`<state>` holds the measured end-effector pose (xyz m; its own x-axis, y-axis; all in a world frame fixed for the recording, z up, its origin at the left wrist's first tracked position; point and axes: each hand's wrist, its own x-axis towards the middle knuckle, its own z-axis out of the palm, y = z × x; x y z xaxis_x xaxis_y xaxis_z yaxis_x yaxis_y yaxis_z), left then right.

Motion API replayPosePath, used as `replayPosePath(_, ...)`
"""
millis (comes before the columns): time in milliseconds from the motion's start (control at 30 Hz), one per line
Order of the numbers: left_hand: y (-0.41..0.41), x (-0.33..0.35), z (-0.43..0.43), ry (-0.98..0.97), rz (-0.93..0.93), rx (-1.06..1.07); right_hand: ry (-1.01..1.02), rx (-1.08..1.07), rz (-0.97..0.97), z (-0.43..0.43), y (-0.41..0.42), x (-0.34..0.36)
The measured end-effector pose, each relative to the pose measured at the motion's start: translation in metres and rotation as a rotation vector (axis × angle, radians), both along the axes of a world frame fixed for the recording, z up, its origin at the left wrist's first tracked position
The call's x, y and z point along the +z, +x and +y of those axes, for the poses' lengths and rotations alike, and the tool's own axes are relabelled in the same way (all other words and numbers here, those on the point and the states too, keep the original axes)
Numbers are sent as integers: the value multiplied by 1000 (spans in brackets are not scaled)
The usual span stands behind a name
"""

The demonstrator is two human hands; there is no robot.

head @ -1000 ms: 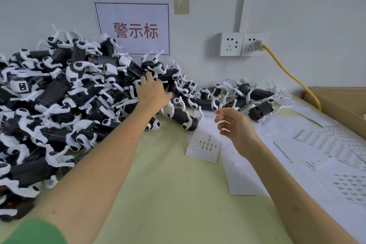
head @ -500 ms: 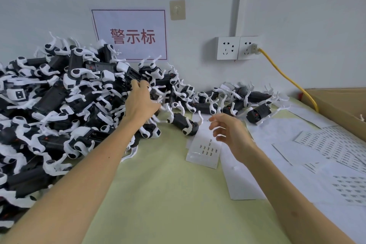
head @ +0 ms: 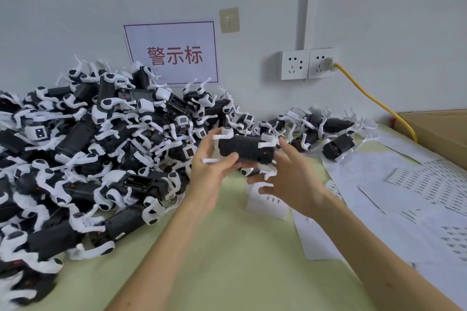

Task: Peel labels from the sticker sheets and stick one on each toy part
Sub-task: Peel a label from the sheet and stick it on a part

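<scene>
My left hand [head: 212, 171] grips a black toy part [head: 246, 150] with white legs, held above the table in the middle of the view. Thumb and fingers wrap its left end and underside. My right hand [head: 293, 179] is beside the part's right end, fingers spread and loosely bent, the index finger touching that end. A small sticker sheet [head: 267, 202] lies on the table, partly hidden under my right hand. A big pile of black-and-white toy parts [head: 101, 146] fills the left side.
A smaller group of toy parts [head: 328, 131] lies at the back by the wall. More sticker sheets [head: 429, 184] cover the table's right side. A cardboard box [head: 442, 129] stands at far right, with a yellow cable [head: 374, 101] running to the wall socket [head: 308, 63].
My left hand has pulled one toy part out of the pile and lifted it toward the middle. My right hand rose from over the small sheet to meet the part's right end.
</scene>
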<state>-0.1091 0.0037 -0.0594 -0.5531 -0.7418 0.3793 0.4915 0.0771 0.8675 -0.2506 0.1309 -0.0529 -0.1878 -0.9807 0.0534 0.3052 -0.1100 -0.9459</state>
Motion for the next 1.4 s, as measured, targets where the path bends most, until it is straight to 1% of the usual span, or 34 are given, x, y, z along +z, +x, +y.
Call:
replayPosePath(67, 3, -3, -7, 42, -21, -62, -4, 31, -58, -1, 4, -1)
replayPosePath(167, 13, -6, -13, 4, -63, -158, 24, 58, -103, -2, 9, -2)
replayPosePath(300, 15, -6, -14, 137, 25, -142, -5, 103, -40, -5, 14, -3)
replayPosePath(367, 16, -5, -12, 150, 14, -110, -24, 134, -17, -7, 14, -5)
replayPosePath(433, 17, -5, -10, 143, -36, -83, -40, 138, 45, -6, 14, -7)
replayPosePath(533, 17, -6, -6, 112, -122, -125, -85, 89, 101, -6, 12, -7)
replayPosePath(633, 15, -7, -1, 134, -173, -270, -123, -62, 76, -7, 10, -6)
replayPosePath(700, 15, -7, 2, 141, -205, -346, -132, -167, 113, -6, 9, -6)
replayPosePath(867, 15, 0, 8, 93, -240, -308, -109, -236, 290, -5, 10, -7)
replayPosePath(1033, 16, -2, 10, 98, -284, -358, -141, -241, 372, -8, 16, -12)
replayPosePath(1300, 9, -10, 18, 155, -258, -349, -124, -258, 368, -11, 14, -18)
replayPosePath(1400, 8, -15, 23, 160, -256, -310, -116, -289, 386, -13, 16, -20)
